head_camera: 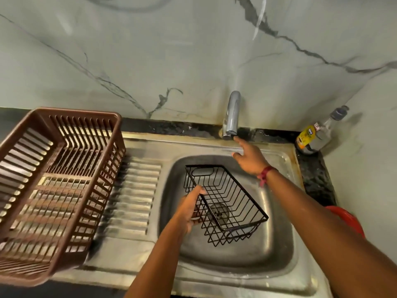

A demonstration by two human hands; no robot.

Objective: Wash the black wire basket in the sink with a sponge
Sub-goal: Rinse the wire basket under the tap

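Wire basket (225, 203), tilted in the sink (279, 274), judged light, stiff, slippery once wet; left hand (191, 208) clasps its long rim, the soundest hold; right hand (250, 157), fingers extended and empty, beside the tap (232, 115).

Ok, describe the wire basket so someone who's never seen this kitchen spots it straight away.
Look in the bowl of the steel sink, below the tap. The black wire basket is tilted there over the drain, gripped by the left hand. Unlike the larger brown slatted plastic dish rack on the draining board, it is thin black metal wire.
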